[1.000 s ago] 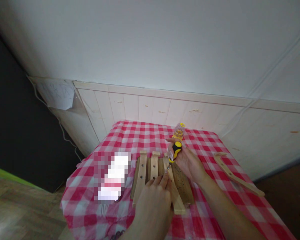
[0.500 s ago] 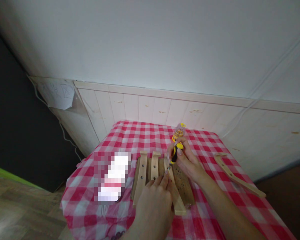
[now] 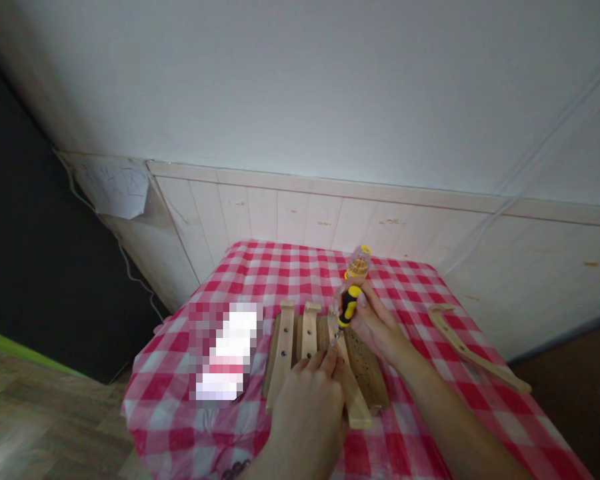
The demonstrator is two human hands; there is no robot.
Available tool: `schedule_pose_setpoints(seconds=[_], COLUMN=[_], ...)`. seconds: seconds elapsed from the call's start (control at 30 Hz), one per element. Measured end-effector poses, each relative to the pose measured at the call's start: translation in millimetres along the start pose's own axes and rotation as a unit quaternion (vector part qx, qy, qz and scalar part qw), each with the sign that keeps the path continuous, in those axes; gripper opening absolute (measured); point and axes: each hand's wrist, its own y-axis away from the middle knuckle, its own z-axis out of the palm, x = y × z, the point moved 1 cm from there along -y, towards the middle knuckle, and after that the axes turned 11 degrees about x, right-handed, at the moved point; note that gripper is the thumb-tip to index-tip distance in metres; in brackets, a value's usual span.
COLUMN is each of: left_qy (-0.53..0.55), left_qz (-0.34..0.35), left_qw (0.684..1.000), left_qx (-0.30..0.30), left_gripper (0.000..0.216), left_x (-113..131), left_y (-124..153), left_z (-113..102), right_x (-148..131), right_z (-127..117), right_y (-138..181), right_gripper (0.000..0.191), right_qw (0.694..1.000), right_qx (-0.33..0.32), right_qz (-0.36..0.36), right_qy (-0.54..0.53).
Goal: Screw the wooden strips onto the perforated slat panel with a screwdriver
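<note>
My right hand is closed around a yellow-and-black screwdriver, its shaft pointing down and slightly left. The tip meets a screw near the upper end of a pale wooden strip. Flat on this strip lies my left hand, fingers stretched out, a fingertip close to the screw. Beneath is a brown wooden board dotted with small dark holes. Two more curved strips, a left one and a middle one, sit on the board with dark screws in them; my left hand partly covers the middle one.
A clear container with yellow ends stands behind my right hand. A loose curved wooden strip lies at the right. A blurred-out white item is at the left. The checked red-and-white tablecloth reaches the panelled wall.
The screwdriver's handle has turned in my right hand and stands slightly lower and further left. My left hand keeps its place on the strip.
</note>
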Motion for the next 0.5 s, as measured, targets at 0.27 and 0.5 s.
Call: schedule_pose_setpoints(seconds=[0.27, 0.5], left_qy=[-0.001, -0.008], left_qz=[-0.010, -0.003], left_qw=[1.000, 0.999], left_qx=[-0.026, -0.037], left_gripper=[0.061, 0.056], left_x=[1.4, 1.6], left_y=[-0.7, 0.0], left_z=[-1.4, -2.3], right_x=[-0.7, -3.0], right_z=[-0.6, 4.7], right_y=[0.7, -1.4], right_gripper=[0.039, 0.047], right_qw=[1.000, 0.998], right_qx=[-0.008, 0.011], right_qz=[-0.008, 0.040], right_qy=[0.015, -0.043])
